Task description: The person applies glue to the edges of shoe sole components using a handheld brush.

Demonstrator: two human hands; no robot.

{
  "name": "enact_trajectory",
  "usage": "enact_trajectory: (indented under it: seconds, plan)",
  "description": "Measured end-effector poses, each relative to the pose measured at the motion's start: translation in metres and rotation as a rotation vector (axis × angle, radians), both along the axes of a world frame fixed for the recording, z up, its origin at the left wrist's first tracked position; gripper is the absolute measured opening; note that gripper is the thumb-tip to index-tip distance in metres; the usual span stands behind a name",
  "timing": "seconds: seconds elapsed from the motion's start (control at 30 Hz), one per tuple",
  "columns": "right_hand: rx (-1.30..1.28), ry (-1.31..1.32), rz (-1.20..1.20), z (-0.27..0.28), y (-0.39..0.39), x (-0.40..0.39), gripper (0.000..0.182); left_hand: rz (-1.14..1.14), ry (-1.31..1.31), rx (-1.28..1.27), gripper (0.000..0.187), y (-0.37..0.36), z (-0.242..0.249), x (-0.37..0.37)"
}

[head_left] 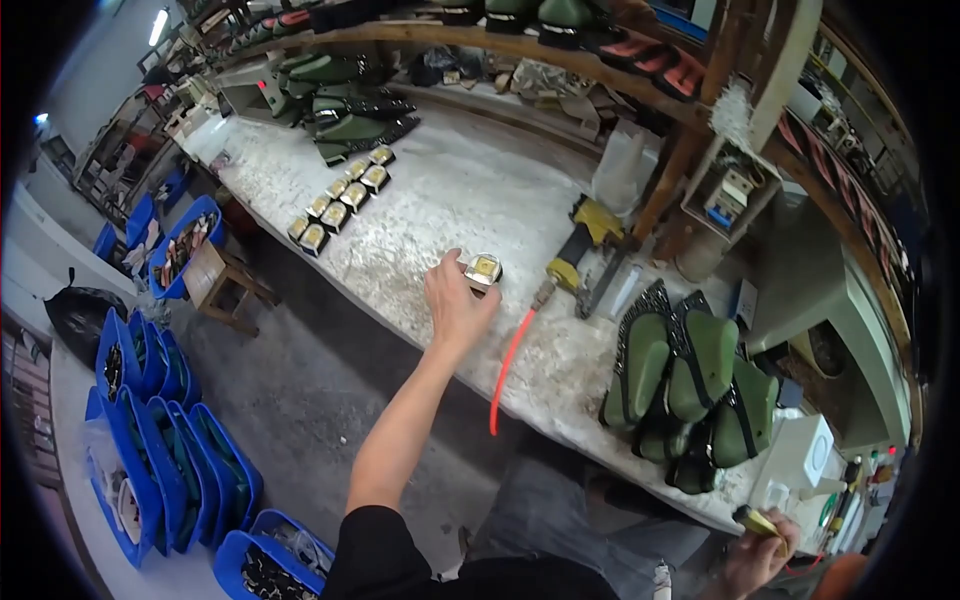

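My left hand reaches over the workbench, fingers closed around a shoe heel with a pale yellowish top face and a shiny rim. Similar heels stand in two rows farther along the bench to the left. At the lower right, my right hand grips a small yellow piece with a dark end, whose kind I cannot tell. Between the hands, green shoe lasts with black glittery uppers sit bunched on the bench.
A yellow-and-black air tool with a red hose lies right of my left hand. More lasts stand at the back left. Blue bins and a wooden stool are on the floor. A shelf runs above.
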State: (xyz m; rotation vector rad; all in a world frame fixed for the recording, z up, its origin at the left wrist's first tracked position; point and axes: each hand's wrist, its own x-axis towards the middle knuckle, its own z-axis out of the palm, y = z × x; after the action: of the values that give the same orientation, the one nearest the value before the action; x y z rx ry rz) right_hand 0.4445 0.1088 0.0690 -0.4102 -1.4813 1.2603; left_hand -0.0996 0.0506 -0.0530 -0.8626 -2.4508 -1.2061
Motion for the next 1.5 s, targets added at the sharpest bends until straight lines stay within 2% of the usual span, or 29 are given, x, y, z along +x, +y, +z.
enact_trajectory:
  seconds: [0.1,0.2,0.27,0.33,0.43,0.6,0.77,0.8,0.83,0.87,0.9,0.93,0.97,1.0,1.03,1.07,1.1,1.13,1.17,1.23,1.27,1.3,1.33,1.4,1.43,1.5]
  plan:
    - [0.063,0.169,0.155,-0.009,0.014,0.018,0.021,0.012,0.071,0.149,0.07,0.005,0.011,-0.065]
    - [0.042,0.136,0.139,-0.015,0.016,0.03,0.021,0.089,0.129,0.137,0.075,0.023,0.025,-0.174]
    - [0.03,0.09,0.098,-0.016,0.011,0.037,0.022,0.181,0.115,-0.027,0.079,0.038,0.028,-0.231]
    - [0.005,0.034,0.014,-0.011,-0.003,0.034,0.023,0.192,0.106,-0.066,0.078,0.047,0.022,-0.259]
    - [-0.097,-0.16,-0.203,-0.003,-0.022,0.026,0.027,0.258,0.048,-0.207,0.075,0.059,0.016,-0.288]
    - [-0.152,-0.212,-0.218,0.004,-0.021,0.032,0.031,0.327,-0.063,-0.406,0.069,0.059,0.009,-0.305]
    - [-0.136,-0.142,-0.248,0.009,-0.021,0.03,0.031,0.403,-0.086,-0.471,0.064,0.06,0.014,-0.298]
    - [-0.255,-0.038,-0.254,-0.012,-0.006,0.068,0.031,0.488,-0.046,-0.536,0.057,0.063,-0.005,-0.317]
    - [-0.11,-0.001,-0.335,-0.048,-0.01,0.105,0.028,0.501,0.123,-0.538,0.048,0.06,-0.026,-0.329]
    - [-0.121,-0.047,-0.423,-0.024,-0.026,0.069,0.018,0.491,0.328,-0.518,0.04,0.053,-0.046,-0.349]
    - [-0.136,-0.097,-0.533,0.002,-0.032,0.038,0.011,0.585,0.583,-0.506,0.042,0.053,-0.071,-0.368]
    - [-0.137,-0.009,-0.509,0.006,-0.036,0.034,0.008,0.443,0.589,-0.471,0.042,0.129,-0.023,-0.262]
    - [-0.185,-0.015,-0.579,0.014,-0.04,0.034,0.006,0.321,0.571,-0.275,0.041,0.083,-0.014,-0.248]
    - [-0.278,0.088,-0.679,0.023,-0.043,0.024,0.011,0.218,0.537,-0.084,0.042,0.048,-0.004,-0.264]
    - [-0.324,0.181,-0.543,0.029,-0.042,0.031,0.016,0.139,0.496,0.093,0.042,0.006,-0.003,-0.303]
    - [-0.368,0.277,-0.381,0.033,-0.042,0.042,0.02,0.079,0.45,0.254,0.042,0.052,0.053,-0.214]
    - [-0.337,0.319,-0.376,0.027,-0.037,0.051,0.029,0.038,0.263,0.324,0.038,0.05,0.097,-0.122]
    - [-0.388,0.349,-0.476,0.034,-0.035,0.052,0.031,-0.105,0.153,0.432,0.039,0.043,0.129,-0.046]
    - [-0.438,0.38,-0.567,0.039,-0.033,0.056,0.033,-0.242,0.042,0.536,0.04,0.034,0.153,0.023]
    - [-0.447,0.374,-0.508,0.044,-0.023,0.089,0.033,-0.541,0.072,0.626,0.04,0.021,0.174,0.14]
    - [-0.46,0.342,-0.44,0.055,-0.014,0.103,0.034,-0.703,0.072,0.636,0.04,0.021,0.184,0.19]
    - [-0.465,0.356,-0.43,0.058,-0.007,0.118,0.034,-0.98,0.016,0.643,0.045,0.023,0.198,0.254]
    - [-0.481,0.272,-0.446,0.059,0.0,0.132,0.033,-1.216,0.023,0.477,0.043,0.027,0.208,0.299]
    - [-0.523,0.093,-0.475,0.059,0.01,0.161,0.031,-1.353,0.068,0.216,0.044,0.043,0.211,0.384]
    - [-0.533,-0.003,-0.484,0.06,0.018,0.175,0.031,-1.449,0.234,0.129,0.049,0.066,0.199,0.414]
    - [-0.551,-0.025,-0.464,0.044,0.026,0.196,0.03,-1.284,0.344,-0.134,0.057,0.107,0.16,0.463]
